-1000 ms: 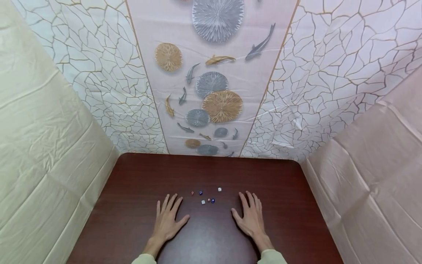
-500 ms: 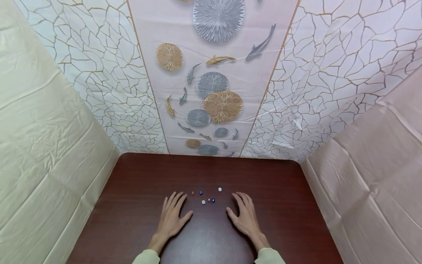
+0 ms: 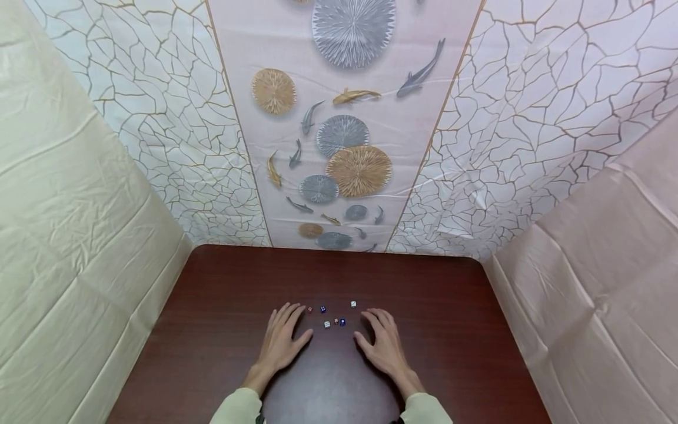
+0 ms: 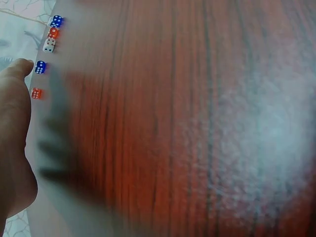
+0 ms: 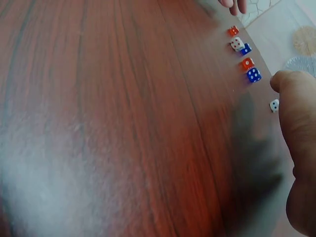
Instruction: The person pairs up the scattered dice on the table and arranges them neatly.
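Note:
Several small dice in red, blue and white lie loose between my two hands in the head view. At the left are a red die (image 3: 309, 310) and a blue die (image 3: 323, 309). Nearer me sit a white die (image 3: 326, 324), a second red die (image 3: 336, 321) and a second blue die (image 3: 342, 322), the last two close together. Another white die (image 3: 353, 304) is at the far right of the group. My left hand (image 3: 282, 340) is just left of the dice, fingers spread and gently bent. To their right is my right hand (image 3: 382, 343), similarly spread. Neither hand holds anything.
The dice lie on a dark red-brown wooden table (image 3: 228, 277) with a glossy reflection near its front. A patterned cloth (image 3: 339, 176) with fish hangs behind its far edge. Plain pale cloth walls stand at the left (image 3: 79, 235) and right (image 3: 593, 282).
Both hands have moved inward toward the dice, the left one rightward and the right one leftward. The dice have stayed in place.

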Action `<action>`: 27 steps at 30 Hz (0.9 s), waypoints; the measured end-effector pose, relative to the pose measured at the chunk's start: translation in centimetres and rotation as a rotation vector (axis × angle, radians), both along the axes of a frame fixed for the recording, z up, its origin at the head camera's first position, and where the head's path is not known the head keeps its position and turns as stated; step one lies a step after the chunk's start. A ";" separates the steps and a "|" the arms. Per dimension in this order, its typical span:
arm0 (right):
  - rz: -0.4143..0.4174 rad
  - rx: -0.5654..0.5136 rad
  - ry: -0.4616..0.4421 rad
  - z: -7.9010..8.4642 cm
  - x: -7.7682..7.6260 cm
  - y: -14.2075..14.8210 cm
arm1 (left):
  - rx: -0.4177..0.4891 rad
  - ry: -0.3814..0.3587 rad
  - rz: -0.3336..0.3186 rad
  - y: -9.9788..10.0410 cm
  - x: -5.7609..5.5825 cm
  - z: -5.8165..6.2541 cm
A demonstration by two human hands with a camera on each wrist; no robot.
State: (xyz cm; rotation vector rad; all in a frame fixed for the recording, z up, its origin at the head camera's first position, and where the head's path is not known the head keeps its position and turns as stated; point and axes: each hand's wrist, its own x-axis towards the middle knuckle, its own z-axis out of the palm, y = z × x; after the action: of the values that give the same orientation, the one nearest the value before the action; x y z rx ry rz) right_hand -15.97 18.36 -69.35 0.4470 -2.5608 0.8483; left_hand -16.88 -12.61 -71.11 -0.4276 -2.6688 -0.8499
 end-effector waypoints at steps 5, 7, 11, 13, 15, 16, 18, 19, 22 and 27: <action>0.028 0.006 0.007 0.2 -0.5 -0.6 | 0.010 -0.022 -0.018 0.4 -0.7 0.1; 0.040 0.007 0.008 0.3 -0.7 -0.8 | 0.013 -0.024 -0.025 0.6 -1.0 0.3; 0.059 0.005 0.005 0.4 -1.1 -1.3 | 0.008 -0.025 -0.032 1.0 -1.7 0.5; 0.067 0.002 0.006 0.5 -1.2 -1.5 | -0.003 -0.022 -0.032 1.2 -2.0 0.6; 0.076 0.000 0.006 0.6 -1.2 -1.7 | -0.012 -0.013 -0.032 1.4 -2.4 0.6; 0.081 -0.003 0.005 0.6 -1.3 -1.8 | -0.017 -0.007 -0.033 1.5 -2.5 0.7; 0.092 -0.012 0.003 0.7 -1.4 -1.9 | -0.025 0.009 -0.033 1.7 -2.8 0.7; 0.097 -0.016 0.001 0.7 -1.5 -2.0 | -0.026 0.012 -0.036 1.7 -2.9 0.7; 0.102 -0.020 0.003 0.6 -1.6 -2.2 | -0.027 0.012 -0.049 1.9 -3.3 0.6; 0.110 -0.020 -0.020 0.5 -1.9 -2.6 | -0.028 -0.005 -0.063 2.1 -3.7 0.6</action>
State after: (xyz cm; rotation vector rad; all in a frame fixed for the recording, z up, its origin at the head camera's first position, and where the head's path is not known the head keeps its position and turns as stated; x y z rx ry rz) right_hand -17.85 15.74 -68.84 0.5800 -2.5633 0.9201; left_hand -20.55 -10.47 -70.49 -0.5197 -2.6873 -0.8337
